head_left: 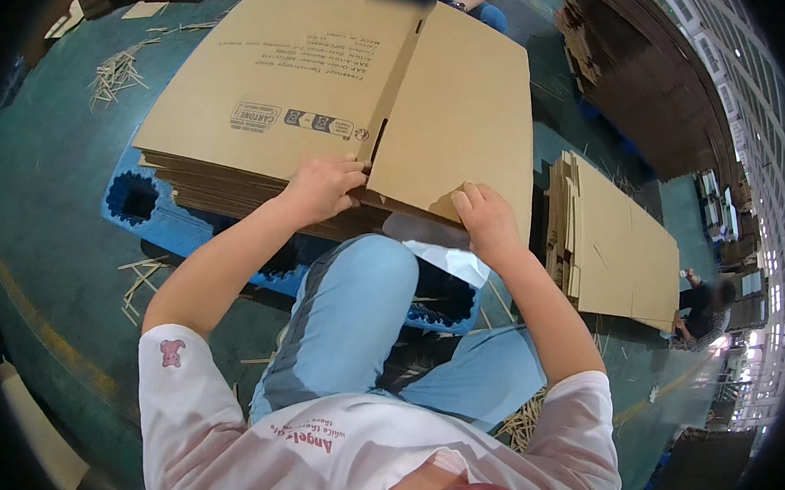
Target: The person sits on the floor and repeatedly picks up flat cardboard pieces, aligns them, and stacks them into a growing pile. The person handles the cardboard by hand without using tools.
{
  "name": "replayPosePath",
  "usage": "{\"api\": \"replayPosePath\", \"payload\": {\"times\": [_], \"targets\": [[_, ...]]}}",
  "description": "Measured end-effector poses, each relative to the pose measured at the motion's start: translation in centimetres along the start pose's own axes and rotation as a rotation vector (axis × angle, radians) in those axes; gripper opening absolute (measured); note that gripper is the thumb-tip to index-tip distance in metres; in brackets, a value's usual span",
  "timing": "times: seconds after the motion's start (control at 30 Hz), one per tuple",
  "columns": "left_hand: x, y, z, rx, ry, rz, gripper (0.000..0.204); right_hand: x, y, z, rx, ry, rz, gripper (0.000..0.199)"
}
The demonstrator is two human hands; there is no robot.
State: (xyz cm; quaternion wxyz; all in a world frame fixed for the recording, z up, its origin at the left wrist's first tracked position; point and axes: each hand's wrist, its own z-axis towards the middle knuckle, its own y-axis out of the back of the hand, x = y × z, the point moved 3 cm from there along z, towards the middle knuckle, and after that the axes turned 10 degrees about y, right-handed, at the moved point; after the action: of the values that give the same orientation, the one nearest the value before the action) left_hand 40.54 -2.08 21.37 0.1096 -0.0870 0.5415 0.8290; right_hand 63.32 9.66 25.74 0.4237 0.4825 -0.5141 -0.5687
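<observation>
On the green warehouse floor (49,221), a stack (227,188) of flat cartons sits on a blue pallet (153,219); the left hand (324,186) and right hand (485,221) each pinch the top carton (310,79) near edge, best lifted evenly.

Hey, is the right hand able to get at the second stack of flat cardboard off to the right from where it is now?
Probably yes. The right hand rests on the top cardboard sheet, and the second stack lies just right of that forearm with nothing between them.
</observation>
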Motion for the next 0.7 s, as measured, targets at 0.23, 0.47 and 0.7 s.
{"api": "replayPosePath", "payload": {"times": [0.23,0.47,0.7], "targets": [[1.4,0.4,2.5,0.042,0.109,-0.154,0.062,-2.0,1.5,2.2,0.088,0.010,0.357,0.062],[2.4,-0.1,4.5,0.020,-0.141,-0.191,0.057,-21.9,-5.4,1.7,-0.370,-0.859,0.312,0.043],[3.6,-1.7,4.8,0.062,-0.105,-0.352,0.060,-31.8,-6.2,7.3,-0.600,-1.291,0.832,0.025]]}}
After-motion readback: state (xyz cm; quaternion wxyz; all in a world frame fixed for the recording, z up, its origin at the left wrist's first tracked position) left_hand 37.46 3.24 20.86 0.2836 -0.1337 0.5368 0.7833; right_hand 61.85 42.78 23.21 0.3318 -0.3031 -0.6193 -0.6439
